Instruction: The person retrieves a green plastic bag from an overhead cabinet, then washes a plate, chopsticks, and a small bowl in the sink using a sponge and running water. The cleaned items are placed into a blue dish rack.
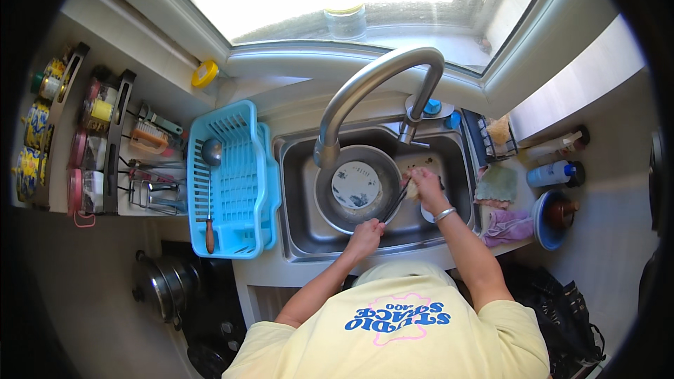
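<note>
My left hand [366,237] grips the ends of dark, thin sticks that look like chopsticks [395,206], over the near right rim of a metal basin. In my right hand [428,189] is a pale scrubbing pad [413,190], pressed around the sticks' far part; my fingers hide some of it. The round metal basin [322,202] stands in the stainless steel sink [300,237]. Inside it lies a white plate with a dark floral pattern [356,184]. Below my right wrist, a white dish [429,216] shows only in part.
A curved faucet [363,81] arches over the basin. Left of the sink stands a light blue dish rack [231,163] holding a ladle [210,155]. On the right are a green cloth [496,184], a purple cloth [508,227], a blue bowl [542,231] and bottles [550,173].
</note>
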